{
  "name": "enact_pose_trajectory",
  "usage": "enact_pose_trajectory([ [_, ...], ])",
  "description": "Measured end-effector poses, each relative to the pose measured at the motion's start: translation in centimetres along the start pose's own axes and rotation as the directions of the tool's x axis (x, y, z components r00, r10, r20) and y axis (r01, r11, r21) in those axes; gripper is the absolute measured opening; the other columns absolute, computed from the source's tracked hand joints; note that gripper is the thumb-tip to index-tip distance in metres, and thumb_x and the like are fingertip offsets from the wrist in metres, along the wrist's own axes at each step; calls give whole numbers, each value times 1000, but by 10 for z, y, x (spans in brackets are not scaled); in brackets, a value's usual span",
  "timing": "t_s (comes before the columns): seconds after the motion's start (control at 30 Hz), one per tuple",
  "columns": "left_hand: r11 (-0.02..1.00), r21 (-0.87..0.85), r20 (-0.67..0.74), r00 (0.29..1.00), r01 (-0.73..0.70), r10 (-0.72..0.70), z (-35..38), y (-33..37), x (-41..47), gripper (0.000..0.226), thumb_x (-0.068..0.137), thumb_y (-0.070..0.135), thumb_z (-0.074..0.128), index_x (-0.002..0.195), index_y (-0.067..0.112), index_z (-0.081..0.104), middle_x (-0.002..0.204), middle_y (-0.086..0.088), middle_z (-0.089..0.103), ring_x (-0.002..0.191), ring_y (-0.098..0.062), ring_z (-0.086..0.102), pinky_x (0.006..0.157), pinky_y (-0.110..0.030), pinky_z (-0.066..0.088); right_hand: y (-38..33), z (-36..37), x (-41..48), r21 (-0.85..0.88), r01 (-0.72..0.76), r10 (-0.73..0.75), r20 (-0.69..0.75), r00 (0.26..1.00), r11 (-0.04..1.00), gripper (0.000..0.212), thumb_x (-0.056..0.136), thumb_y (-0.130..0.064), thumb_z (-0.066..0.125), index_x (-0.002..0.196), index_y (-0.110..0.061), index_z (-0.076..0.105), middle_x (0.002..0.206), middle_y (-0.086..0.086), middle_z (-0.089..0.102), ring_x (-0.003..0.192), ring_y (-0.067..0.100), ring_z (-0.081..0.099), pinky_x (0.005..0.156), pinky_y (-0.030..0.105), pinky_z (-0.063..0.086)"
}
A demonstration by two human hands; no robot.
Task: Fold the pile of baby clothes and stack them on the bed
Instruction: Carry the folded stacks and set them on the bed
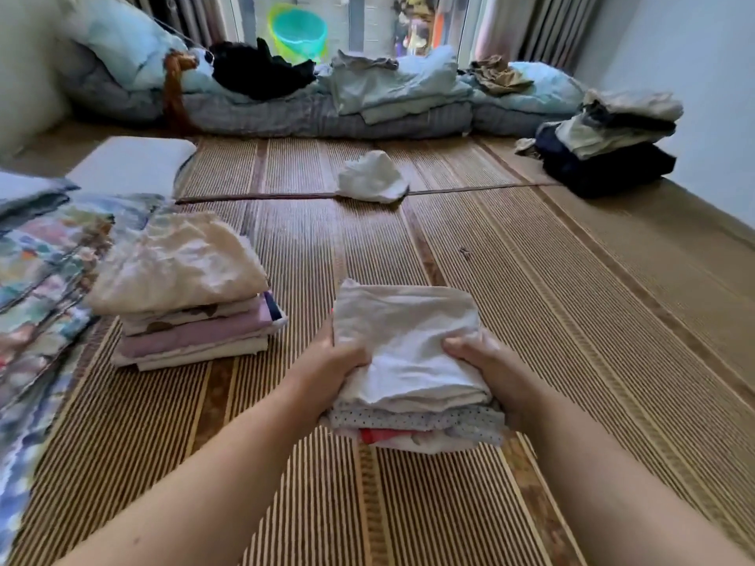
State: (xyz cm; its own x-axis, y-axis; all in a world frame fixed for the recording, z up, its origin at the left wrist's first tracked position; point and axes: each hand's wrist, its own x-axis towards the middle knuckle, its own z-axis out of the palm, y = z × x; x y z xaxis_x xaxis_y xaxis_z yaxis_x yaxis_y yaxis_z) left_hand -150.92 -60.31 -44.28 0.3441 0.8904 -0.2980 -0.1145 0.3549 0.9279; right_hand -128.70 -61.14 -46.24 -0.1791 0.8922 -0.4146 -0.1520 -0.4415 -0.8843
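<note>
A small stack of folded baby clothes [408, 341] sits in front of me over the striped bamboo mat [531, 300] of the bed, white on top, dotted grey and red layers beneath. My left hand [339, 361] grips its left side and my right hand [486, 365] grips its right side. A taller folded stack [184, 288], cream on top with lilac and white layers, stands to the left. One loose white garment [371, 177] lies crumpled further away in the middle of the mat.
A colourful patterned blanket [41, 279] and a grey pillow [130, 165] lie at the left. Pale blue bedding [388, 91] with dark clothes on it lines the far edge. A pile of folded dark and light clothes [608, 145] sits by the right wall.
</note>
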Motion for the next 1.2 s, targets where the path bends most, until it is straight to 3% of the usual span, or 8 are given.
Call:
enact_pose_trajectory([
  [0.17,998,30,37,998,56,-57,19,67,-16,66,63,9,59,126,22,44,115,-20,61,89,-34,70,67,-36,58,-72,11,-45,-12,-58,58,-50,997,998,84,51,-34,84,124,-20,44,121,21,58,96,35,67,80,44,57],
  [0.3,997,27,79,994,78,-80,57,150,-46,68,60,9,60,125,22,44,114,-22,60,82,-33,71,64,-36,57,-157,24,-107,-29,-66,63,-113,992,997,84,50,-35,82,123,-21,43,119,20,57,97,36,67,81,44,57],
  [0.47,994,69,118,988,88,-96,125,260,-89,63,46,15,66,106,28,53,94,-16,69,69,-29,69,58,-36,56,-251,24,-203,-4,14,-14,-254,967,1000,76,52,-32,82,120,-26,47,118,18,60,99,35,68,84,48,57],
  [0.6,988,133,250,962,74,-106,189,309,-104,79,39,17,70,116,19,55,94,-15,72,75,-29,71,59,-35,57,-283,7,-276,84,106,-60,-432,900,991,77,47,-32,81,118,-23,51,113,15,65,97,32,69,76,40,57],
  [0.77,975,163,344,918,149,-197,302,303,-105,70,52,8,66,119,20,52,107,-28,64,78,-41,67,64,-47,58,-288,-67,-359,110,192,-94,-581,808,975,76,51,-34,78,120,-20,51,112,12,65,95,28,69,75,39,58],
  [0.97,975,90,377,899,203,-222,458,259,-96,60,50,3,62,108,18,55,86,-22,72,68,-38,69,56,-45,59,-304,-208,-444,3,164,-130,-596,793,987,62,64,-31,74,120,-25,49,112,2,63,98,18,66,78,29,57],
  [1.07,971,66,416,878,230,-236,529,245,-77,68,51,4,65,118,11,54,97,-26,70,74,-39,69,58,-44,59,-315,-277,-469,-9,131,-108,-619,778,991,71,62,-33,75,127,-26,45,116,2,61,103,20,63,86,32,56],
  [1.2,974,25,420,882,225,-214,597,238,-50,61,56,4,60,116,17,54,100,-23,70,76,-38,69,58,-44,59,-334,-347,-479,15,146,-107,-604,790,989,63,60,-26,73,119,-21,50,108,4,64,94,17,65,74,25,56],
])
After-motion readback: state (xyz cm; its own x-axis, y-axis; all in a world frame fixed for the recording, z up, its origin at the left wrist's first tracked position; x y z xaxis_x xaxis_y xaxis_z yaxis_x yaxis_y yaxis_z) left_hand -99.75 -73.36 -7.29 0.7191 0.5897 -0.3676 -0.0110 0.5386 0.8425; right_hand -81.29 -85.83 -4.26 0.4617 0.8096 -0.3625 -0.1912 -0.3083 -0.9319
